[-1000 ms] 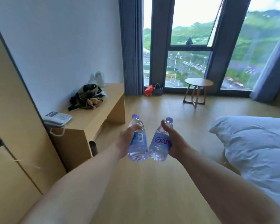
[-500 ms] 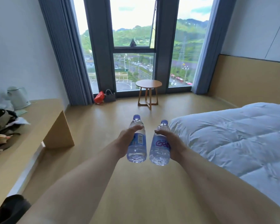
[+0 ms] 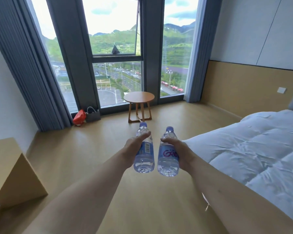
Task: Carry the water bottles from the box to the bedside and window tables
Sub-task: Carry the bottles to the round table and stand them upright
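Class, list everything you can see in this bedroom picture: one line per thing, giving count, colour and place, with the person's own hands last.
bottles: 2, clear with blue caps, one held left, one held right, side by side above the floor
round table: 1, wood, by the window
red bag: 1, on the floor at the window, left of the table
grey bag: 1, on the floor beside the red bag
curtains: blue-grey, at both sides of the window
bed: 1, white duvet, right
desk: 1, wood, left
wall switch: 1, white, on the wood panel, right
left hand: grips one bottle
right hand: grips the other bottle
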`<state>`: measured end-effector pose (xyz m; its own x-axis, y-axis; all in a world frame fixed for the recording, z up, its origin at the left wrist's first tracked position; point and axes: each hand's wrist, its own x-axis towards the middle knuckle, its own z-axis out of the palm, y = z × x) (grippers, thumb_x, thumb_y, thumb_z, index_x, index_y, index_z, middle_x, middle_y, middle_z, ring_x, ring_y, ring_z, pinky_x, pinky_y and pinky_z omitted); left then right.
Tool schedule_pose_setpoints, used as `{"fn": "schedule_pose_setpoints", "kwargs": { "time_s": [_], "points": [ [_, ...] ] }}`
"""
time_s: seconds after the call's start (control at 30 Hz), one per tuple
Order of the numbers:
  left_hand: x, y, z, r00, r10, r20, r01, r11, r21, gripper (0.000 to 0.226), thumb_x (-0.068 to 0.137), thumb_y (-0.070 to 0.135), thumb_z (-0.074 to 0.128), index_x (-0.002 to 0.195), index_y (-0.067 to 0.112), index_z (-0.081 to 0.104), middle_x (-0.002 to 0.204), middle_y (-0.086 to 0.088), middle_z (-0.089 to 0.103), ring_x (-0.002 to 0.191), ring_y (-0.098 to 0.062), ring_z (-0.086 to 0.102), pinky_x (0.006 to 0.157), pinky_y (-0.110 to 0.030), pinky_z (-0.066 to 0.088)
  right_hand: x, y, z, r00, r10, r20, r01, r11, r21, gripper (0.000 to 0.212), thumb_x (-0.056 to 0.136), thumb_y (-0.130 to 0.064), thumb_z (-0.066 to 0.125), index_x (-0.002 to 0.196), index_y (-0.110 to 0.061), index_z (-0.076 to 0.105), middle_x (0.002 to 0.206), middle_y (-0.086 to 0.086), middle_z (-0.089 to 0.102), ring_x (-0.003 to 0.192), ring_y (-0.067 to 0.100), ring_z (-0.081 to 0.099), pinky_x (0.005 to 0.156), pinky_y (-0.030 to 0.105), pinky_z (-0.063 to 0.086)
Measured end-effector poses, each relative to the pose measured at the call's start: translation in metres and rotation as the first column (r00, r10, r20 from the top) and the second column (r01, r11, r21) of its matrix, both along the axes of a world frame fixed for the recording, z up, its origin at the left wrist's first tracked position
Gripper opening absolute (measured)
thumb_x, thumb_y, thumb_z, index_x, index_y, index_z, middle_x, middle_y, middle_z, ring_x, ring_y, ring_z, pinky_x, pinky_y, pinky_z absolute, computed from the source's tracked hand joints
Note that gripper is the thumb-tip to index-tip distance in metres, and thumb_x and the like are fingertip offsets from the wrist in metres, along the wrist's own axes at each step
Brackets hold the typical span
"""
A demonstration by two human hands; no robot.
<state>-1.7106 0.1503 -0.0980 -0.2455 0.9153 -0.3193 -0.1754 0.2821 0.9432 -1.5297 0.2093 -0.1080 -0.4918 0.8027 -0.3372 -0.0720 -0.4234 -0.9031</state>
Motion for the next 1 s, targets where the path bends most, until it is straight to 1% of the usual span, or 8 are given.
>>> {"fn": "schedule_pose_setpoints", "kwargs": {
  "time_s": [0.1,0.2,0.33,0.43,0.53,0.77,0.83,1.0],
  "points": [
    [-0.039,0.055,-0.013,1.0,0.009,-0.027,-0.01,1.0,-0.016,0.063,0.083,0.06,0.073,0.121,0.012,0.06,0.092,-0.013,0.07,0.076,-0.028,0.073,0.064,-0.034,0.06,-0.036,0.061,-0.012,1.0,-0.006,-0.021,0.006,1.0,-0.03,0.042,0.083,-0.033,0.078,0.111,-0.012,0.055,0.084,0.012,0.062,0.067,0.024,0.064,0.071,0.038,0.058],
    [-0.079,0.119,-0.023,0.999,0.028,-0.035,-0.027,1.0,0.01,0.059,0.084,0.06,0.072,0.12,0.013,0.062,0.089,-0.011,0.073,0.073,-0.027,0.075,0.061,-0.032,0.059,-0.074,0.132,-0.022,0.998,0.045,-0.053,-0.046,0.999,-0.021,0.052,0.081,-0.04,0.08,0.117,-0.012,0.055,0.094,0.015,0.062,0.076,0.027,0.066,0.081,0.042,0.058],
    [-0.129,0.219,-0.024,0.994,0.068,-0.086,-0.067,0.998,0.019,0.056,0.085,0.059,0.071,0.116,0.014,0.061,0.084,-0.01,0.073,0.067,-0.025,0.074,0.059,-0.031,0.058,-0.124,0.241,-0.02,0.99,0.106,-0.09,-0.106,0.994,0.007,0.055,0.081,-0.048,0.078,0.115,-0.012,0.055,0.085,0.011,0.067,0.072,0.025,0.068,0.076,0.039,0.06],
    [-0.165,0.297,-0.014,0.989,0.096,-0.115,-0.093,0.995,0.028,0.056,0.084,0.06,0.072,0.114,0.015,0.062,0.079,-0.009,0.074,0.067,-0.025,0.075,0.062,-0.033,0.06,-0.159,0.326,-0.007,0.989,0.124,-0.077,-0.122,0.992,0.03,0.06,0.079,-0.053,0.078,0.117,-0.012,0.055,0.091,0.013,0.065,0.076,0.028,0.068,0.077,0.042,0.059],
    [-0.2,0.37,-0.001,0.986,0.134,-0.095,-0.13,0.99,0.051,0.057,0.083,0.059,0.075,0.116,0.015,0.061,0.083,-0.011,0.073,0.068,-0.026,0.073,0.067,-0.036,0.061,-0.194,0.403,0.011,0.99,0.118,-0.079,-0.116,0.993,0.024,0.057,0.081,-0.052,0.077,0.116,-0.012,0.056,0.087,0.013,0.065,0.07,0.026,0.068,0.067,0.038,0.062],
    [-0.276,0.515,-0.014,0.986,0.166,-0.032,-0.165,0.986,0.024,0.054,0.084,0.054,0.076,0.114,0.013,0.062,0.079,-0.01,0.071,0.065,-0.025,0.071,0.063,-0.035,0.061,-0.279,0.541,-0.003,0.983,0.162,-0.084,-0.166,0.985,-0.042,0.053,0.082,-0.044,0.078,0.117,-0.012,0.054,0.084,0.009,0.064,0.068,0.023,0.066,0.065,0.036,0.06],
    [-0.301,0.558,-0.024,0.988,0.154,-0.032,-0.153,0.988,0.021,0.054,0.084,0.054,0.077,0.115,0.012,0.061,0.08,-0.01,0.071,0.066,-0.025,0.071,0.063,-0.034,0.06,-0.304,0.582,-0.012,0.986,0.145,-0.081,-0.149,0.988,-0.039,0.054,0.082,-0.041,0.079,0.119,-0.011,0.053,0.087,0.01,0.064,0.069,0.023,0.065,0.067,0.036,0.06],
    [-0.373,0.672,-0.05,0.995,0.1,0.001,-0.1,0.995,0.002,0.054,0.08,0.049,0.082,0.115,0.014,0.061,0.076,-0.009,0.073,0.067,-0.026,0.072,0.063,-0.035,0.06,-0.375,0.689,-0.031,0.993,0.115,-0.037,-0.116,0.993,-0.03,0.053,0.086,-0.038,0.076,0.124,-0.01,0.052,0.104,0.016,0.062,0.078,0.026,0.064,0.08,0.04,0.056]
  ]
}}
